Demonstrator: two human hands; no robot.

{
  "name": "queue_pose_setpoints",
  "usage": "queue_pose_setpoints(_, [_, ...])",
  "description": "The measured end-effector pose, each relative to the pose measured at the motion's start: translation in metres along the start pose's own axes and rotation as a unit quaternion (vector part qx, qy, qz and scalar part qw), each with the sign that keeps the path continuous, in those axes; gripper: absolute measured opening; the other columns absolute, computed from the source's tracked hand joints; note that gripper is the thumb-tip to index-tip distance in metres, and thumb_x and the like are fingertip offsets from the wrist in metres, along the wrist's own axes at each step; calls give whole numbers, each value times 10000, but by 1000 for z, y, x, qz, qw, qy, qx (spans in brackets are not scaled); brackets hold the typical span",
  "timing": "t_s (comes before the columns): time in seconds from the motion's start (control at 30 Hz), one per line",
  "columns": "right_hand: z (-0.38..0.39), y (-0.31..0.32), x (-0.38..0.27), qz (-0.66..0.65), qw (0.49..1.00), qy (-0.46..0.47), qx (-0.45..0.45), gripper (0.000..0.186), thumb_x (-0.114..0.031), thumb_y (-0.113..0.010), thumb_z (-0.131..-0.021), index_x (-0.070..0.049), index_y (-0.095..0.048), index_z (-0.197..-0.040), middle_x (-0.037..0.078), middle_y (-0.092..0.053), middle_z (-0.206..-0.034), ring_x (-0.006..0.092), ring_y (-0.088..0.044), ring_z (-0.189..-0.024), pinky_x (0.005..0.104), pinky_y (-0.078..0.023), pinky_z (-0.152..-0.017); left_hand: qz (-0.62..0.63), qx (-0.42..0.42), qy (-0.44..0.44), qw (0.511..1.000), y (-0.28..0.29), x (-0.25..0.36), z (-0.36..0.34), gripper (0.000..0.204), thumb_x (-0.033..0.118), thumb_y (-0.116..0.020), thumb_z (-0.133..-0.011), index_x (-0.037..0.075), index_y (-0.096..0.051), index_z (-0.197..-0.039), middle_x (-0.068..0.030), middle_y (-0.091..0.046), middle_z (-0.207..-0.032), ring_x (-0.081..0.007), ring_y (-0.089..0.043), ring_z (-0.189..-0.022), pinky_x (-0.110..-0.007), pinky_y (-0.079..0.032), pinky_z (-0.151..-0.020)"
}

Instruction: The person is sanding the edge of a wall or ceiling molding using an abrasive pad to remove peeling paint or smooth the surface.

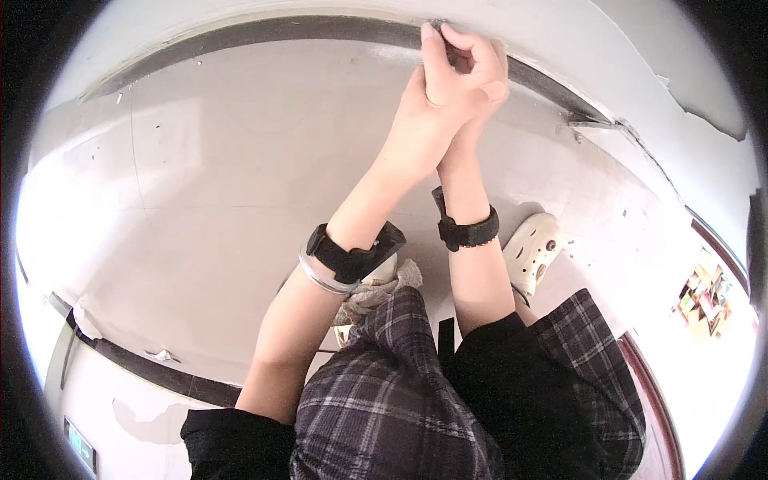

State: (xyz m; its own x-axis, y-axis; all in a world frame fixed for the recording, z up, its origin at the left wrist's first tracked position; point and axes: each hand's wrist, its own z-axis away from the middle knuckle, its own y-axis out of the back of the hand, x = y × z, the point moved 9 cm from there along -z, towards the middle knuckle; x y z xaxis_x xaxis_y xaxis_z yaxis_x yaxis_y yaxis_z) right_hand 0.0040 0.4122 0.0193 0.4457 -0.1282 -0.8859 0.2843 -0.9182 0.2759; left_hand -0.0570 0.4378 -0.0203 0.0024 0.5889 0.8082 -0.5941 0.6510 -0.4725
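Both my arms reach forward to the foot of the white wall, where a dark skirting strip runs along the floor. My left hand is closed, fingertips pinched together close to the strip. A small dark bit shows at its fingertips, too little to name. My right hand lies against the left one, partly behind it, with its fingers curled. Whatever it holds, if anything, is hidden. Black straps circle both wrists, and a clear bangle sits on my left forearm.
A beige cloth is bunched by my left foot. My right foot wears a cream clog. A crumpled white scrap lies on the grey floor at left. Colourful clutter shows beyond a doorway at right.
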Motion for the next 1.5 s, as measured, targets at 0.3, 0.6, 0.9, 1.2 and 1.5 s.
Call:
queue_pose_setpoints(0.3, [1, -9, 5, -37, 999, 4, -35, 129, -77, -701, -733, -19, -639, -830, 50, -539, -828, 126, -545, -691, 259, -448, -630, 7, 53, -38, 998, 13, 0, 1, 564, 292, -650, -795, -72, -406, -1150, -137, -560, -912, -194, -602, -732, -309, -493, -633])
queue_pose_setpoints(0.6, [1, -2, 7, 27, 1000, -5, -8, 125, -109, -721, -729, -47, -659, -817, 41, -534, -823, 122, -537, -680, 260, -440, -605, 10, 7, -21, 1000, 4, 2, -1, 527, 282, -681, -738, -70, -488, -1080, -127, -565, -994, -172, -552, -932, -295, -463, -782])
queue_pose_setpoints(0.9, [1, 11, 9, 26, 999, -1, 43, 117, -91, -707, -726, -27, -622, -774, 57, -523, -771, 148, -519, -650, 268, -416, -575, -29, 8, -13, 999, 4, -7, -3, 557, 266, -655, -780, -71, -408, -1148, -135, -568, -902, -200, -607, -705, -306, -495, -614])
queue_pose_setpoints(1.2, [3, 22, 14, 52, 995, -20, 79, 133, -88, -726, -710, -26, -652, -802, 29, -516, -791, 106, -510, -660, 240, -416, -577, -5, -13, -9, 1000, -5, -8, -3, 530, 298, -679, -726, -74, -505, -1062, -123, -564, -987, -174, -554, -930, -292, -460, -781])
queue_pose_setpoints(1.5, [6, 20, 16, 24, 996, 6, 81, 107, -77, -684, -728, -31, -601, -778, 69, -540, -766, 172, -520, -675, 281, -407, -576, -74, -8, -9, 997, -4, -11, -3, 569, 312, -655, -773, -58, -421, -1137, -131, -556, -909, -184, -598, -718, -305, -496, -627])
